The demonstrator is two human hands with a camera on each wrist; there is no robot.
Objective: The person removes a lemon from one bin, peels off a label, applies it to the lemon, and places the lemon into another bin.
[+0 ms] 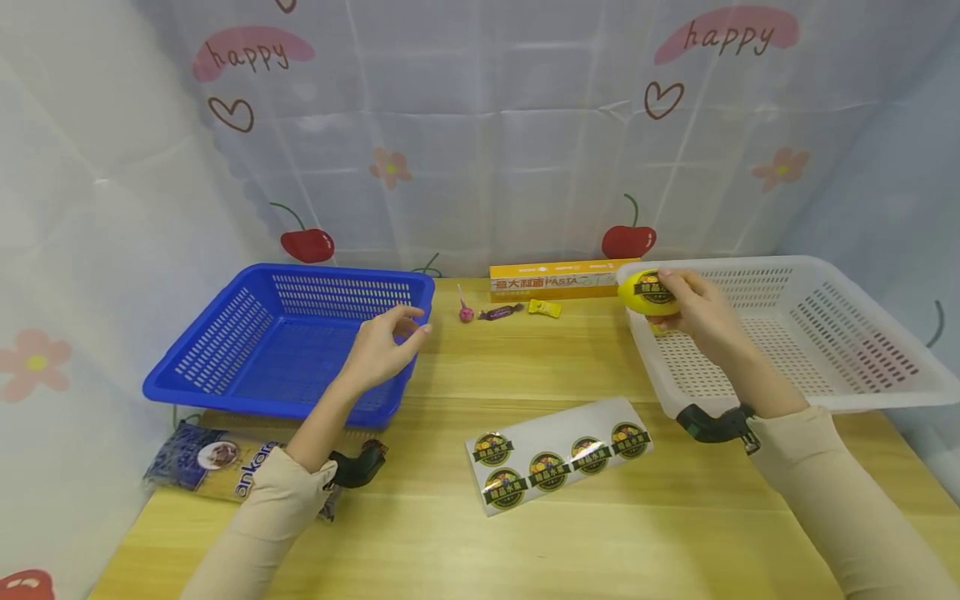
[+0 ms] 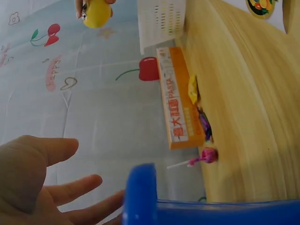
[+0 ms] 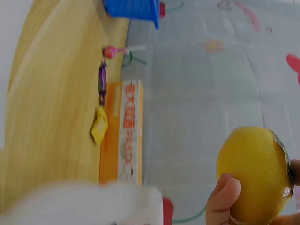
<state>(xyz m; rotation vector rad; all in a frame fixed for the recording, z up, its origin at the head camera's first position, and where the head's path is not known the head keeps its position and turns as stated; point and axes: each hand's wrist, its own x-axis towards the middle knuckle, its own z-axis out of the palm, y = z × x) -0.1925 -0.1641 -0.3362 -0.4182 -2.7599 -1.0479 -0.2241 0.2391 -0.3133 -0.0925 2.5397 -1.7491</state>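
Note:
My right hand (image 1: 705, 318) grips a yellow lemon (image 1: 634, 293) over the near-left side of the white basket (image 1: 780, 342). A round dark fruit sticker is on the lemon's skin. In the right wrist view, the thumb and fingers hold the lemon (image 3: 251, 176) from its sides. My left hand (image 1: 381, 348) hovers at the right side of the blue basket (image 1: 288, 358), holding nothing, its fingers spread loosely. Between the baskets a white sheet of fruit stickers (image 1: 558, 454) lies on the table, with several round stickers on it.
Behind stand a pasta box (image 1: 555, 282), a lollipop (image 1: 466, 314), a purple-wrapped candy (image 1: 501, 312) and a yellow-wrapped candy (image 1: 544, 308). A pasta bag (image 1: 217, 458) lies before the blue basket, partly behind my left forearm. A printed curtain hangs at the back.

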